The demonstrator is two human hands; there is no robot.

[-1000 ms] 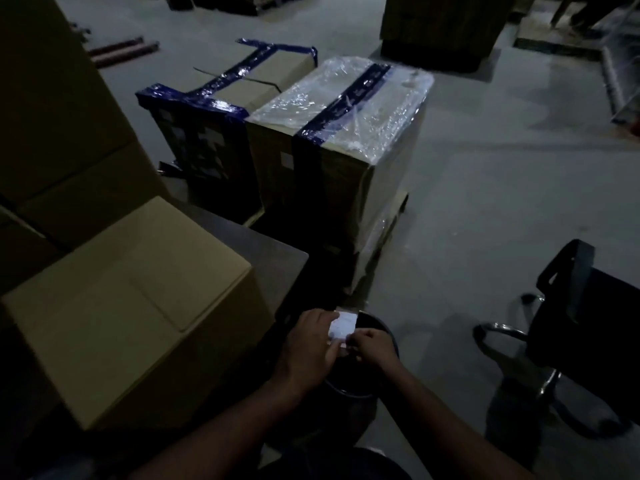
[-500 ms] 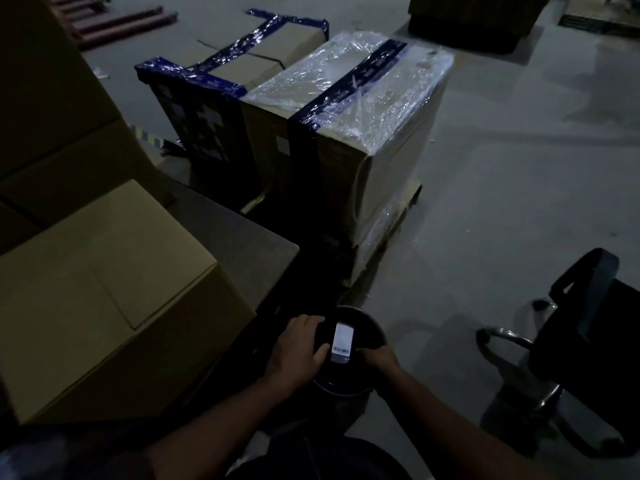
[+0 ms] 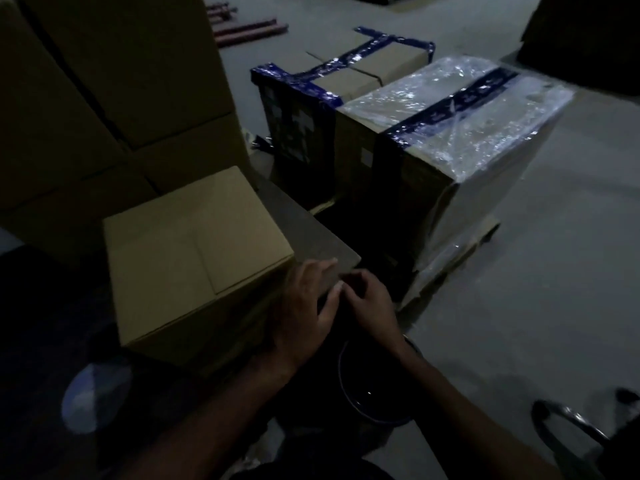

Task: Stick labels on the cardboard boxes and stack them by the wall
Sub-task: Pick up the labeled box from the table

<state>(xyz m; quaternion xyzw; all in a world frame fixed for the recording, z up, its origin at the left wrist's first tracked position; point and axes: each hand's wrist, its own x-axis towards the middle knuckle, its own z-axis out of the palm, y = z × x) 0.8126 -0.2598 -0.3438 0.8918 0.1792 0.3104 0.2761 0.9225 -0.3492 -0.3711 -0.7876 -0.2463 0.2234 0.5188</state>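
Left hand had fingers spread and mostly straight, reaching toward the right side of the box, gripping nothing that showed. Right hand was just right of it, fingers curled, thumb and fingertips meeting the left thumb; a small pale bit at that contact could have been a label, too dark and blurred to tell, so what it held was unclear. Both hands hovered at the box's near right corner, over the table edge; contact with the box could not be confirmed.

The box sat closed on the table, top flaps folded, no label visible on its top or front face. Left of and behind the box rose a stack of plain cartons, probably earlier stacked ones. Right of the box stood 2 big taped cartons, 1 in clear wrap, on a pallet. Below the hands, right of the box, a dark round bin.

Judged: labeling of this box was just beginning; sticking and stacking it remained.
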